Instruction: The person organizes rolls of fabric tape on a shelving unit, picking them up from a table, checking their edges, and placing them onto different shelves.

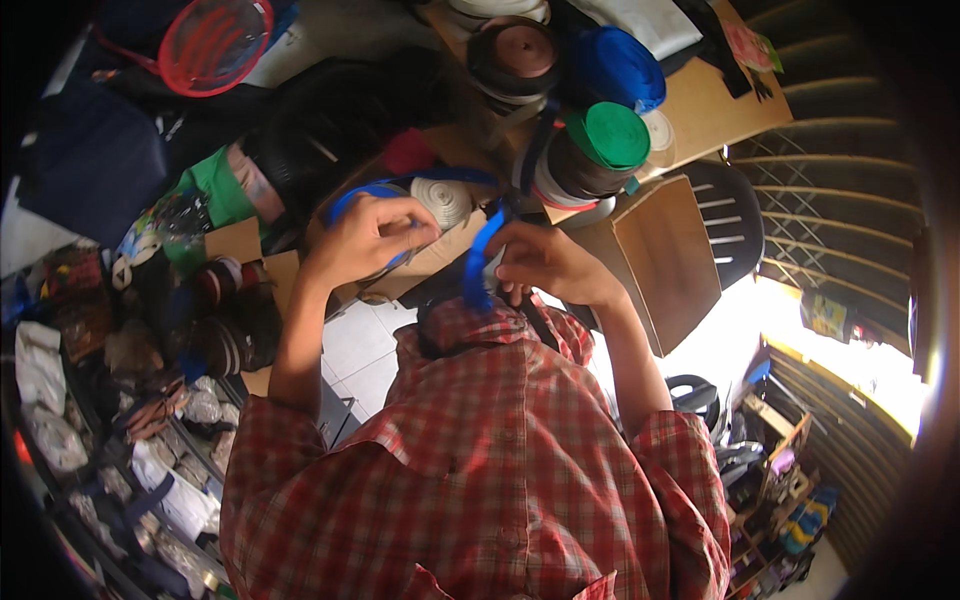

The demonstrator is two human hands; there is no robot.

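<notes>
My right hand (pixel 560 264), fingers curled, is closed at a blue webbing strap (pixel 476 268) that hangs in a curve in front of my shirt; the strap is somewhat blurred. My left hand (pixel 372 240) is pinched, thumb and fingertips together, and what lies between them is too small to make out. Just beyond it sits a white roll of webbing (pixel 441 201) in a cardboard box (pixel 440 262). More blue strap (pixel 362 195) runs behind the left hand along the box.
Rolls of green webbing (pixel 618 135), blue webbing (pixel 618 68) and brown webbing (pixel 524 48) stand on a wooden table (pixel 715 110). An open cardboard box (pixel 668 258) rests by a dark chair (pixel 738 215). Shelves of wrapped goods (pixel 150 450) line the left; a red-rimmed basket (pixel 215 45) lies far left.
</notes>
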